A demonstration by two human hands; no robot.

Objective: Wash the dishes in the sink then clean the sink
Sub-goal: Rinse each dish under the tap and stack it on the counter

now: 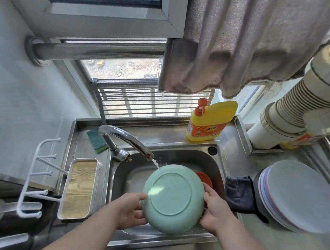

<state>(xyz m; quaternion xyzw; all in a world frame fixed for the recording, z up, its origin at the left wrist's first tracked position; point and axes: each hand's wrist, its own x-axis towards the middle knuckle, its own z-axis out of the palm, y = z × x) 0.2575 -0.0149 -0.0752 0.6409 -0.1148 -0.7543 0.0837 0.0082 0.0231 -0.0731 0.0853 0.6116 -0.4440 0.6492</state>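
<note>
Stainless steel surface (249, 243) surrounds the sink (179, 157), where the faucet (126, 139) runs water onto an upturned green bowl (172, 199). Left hand (130, 211) grips its rim at 8 o'clock, right hand (216, 209) at 3 o'clock. Stacked plates (299, 196) sit at 3 o'clock, dish soap bottle (211, 121) at 12.

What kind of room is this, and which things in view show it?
Most likely a small home kitchen: a steel sink with a running faucet, a yellow dish soap bottle by the window, and stacked plates on the counter.
</note>
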